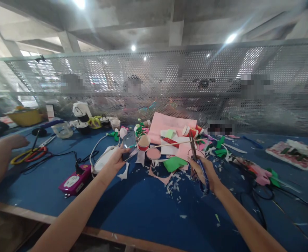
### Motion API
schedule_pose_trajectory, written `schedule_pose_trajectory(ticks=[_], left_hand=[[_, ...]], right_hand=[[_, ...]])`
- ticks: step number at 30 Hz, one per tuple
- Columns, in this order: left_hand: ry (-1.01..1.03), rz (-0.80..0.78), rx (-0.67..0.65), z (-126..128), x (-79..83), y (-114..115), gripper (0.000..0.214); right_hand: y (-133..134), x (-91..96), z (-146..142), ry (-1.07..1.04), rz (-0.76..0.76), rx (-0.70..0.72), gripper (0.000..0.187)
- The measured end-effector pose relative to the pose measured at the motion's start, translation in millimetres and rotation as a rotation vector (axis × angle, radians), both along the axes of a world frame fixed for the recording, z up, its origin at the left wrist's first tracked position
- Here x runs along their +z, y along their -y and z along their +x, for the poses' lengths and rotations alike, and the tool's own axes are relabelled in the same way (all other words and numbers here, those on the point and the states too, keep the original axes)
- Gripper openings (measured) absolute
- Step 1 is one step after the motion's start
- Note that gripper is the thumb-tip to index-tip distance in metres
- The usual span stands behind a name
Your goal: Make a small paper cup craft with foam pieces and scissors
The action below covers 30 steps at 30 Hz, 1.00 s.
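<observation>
My left hand (pixel 116 158) is closed on the lower edge of a dark smartphone (pixel 129 140), which tilts up off the table. Fingers of my right hand (pixel 208 171) wrap around the blue handles of a pair of scissors (pixel 192 145). The blades point up and away from me and look nearly together. Between my hands are a paper cup (pixel 144 142) with a red band, a round pink paper disc (pixel 153 153) and a piece of green paper (pixel 174 163). Behind these, a wooden stick (pixel 181 142) crosses a red utility knife (pixel 169 141).
Paper scraps (pixel 173 187) litter the blue table (pixel 143 217). A purple power socket (pixel 75 180) with cables sits left. Another person's hand (pixel 12 143) is near orange-and-yellow-handled scissors (pixel 34 154). A pink glue gun (pixel 261 175) lies right. A perforated metal screen (pixel 159 70) stands behind.
</observation>
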<state>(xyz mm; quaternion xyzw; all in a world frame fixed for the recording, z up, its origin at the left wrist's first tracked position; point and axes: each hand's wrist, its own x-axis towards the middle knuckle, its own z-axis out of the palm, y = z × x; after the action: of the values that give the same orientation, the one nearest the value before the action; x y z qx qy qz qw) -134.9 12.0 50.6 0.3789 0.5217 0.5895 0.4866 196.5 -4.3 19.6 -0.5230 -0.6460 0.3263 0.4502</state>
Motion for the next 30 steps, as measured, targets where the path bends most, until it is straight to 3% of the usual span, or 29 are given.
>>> schedule_pose_trajectory(ticks=[4, 8, 15, 18, 23, 30], left_hand=[[0.189, 0.054, -0.129, 7.4, 2.0, -2.6, 0.054], [0.183, 0.047, -0.247, 11.9, 4.3, 3.1, 0.058], [0.065, 0.139, -0.248, 14.5, 5.1, 14.5, 0.118], [0.060, 0.139, -0.264, 14.4, 3.9, 13.5, 0.123], [0.047, 0.123, -0.161, 12.6, -0.7, 9.0, 0.122], [0.019, 0.144, -0.126, 13.9, 0.1, 9.1, 0.120]], right_hand=[[-1.8, -3.4, 0.8, -0.020, -0.004, 0.012, 0.031], [-2.6, -5.0, 1.1, -0.037, -0.007, 0.006, 0.032], [-2.6, -5.7, 3.6, 0.092, 0.079, -0.018, 0.034], [-3.5, -7.6, 4.1, 0.101, 0.108, -0.028, 0.036], [0.2, -1.1, 2.4, 0.088, 0.068, 0.005, 0.036], [-0.2, -1.6, 2.2, 0.091, 0.070, 0.003, 0.031]])
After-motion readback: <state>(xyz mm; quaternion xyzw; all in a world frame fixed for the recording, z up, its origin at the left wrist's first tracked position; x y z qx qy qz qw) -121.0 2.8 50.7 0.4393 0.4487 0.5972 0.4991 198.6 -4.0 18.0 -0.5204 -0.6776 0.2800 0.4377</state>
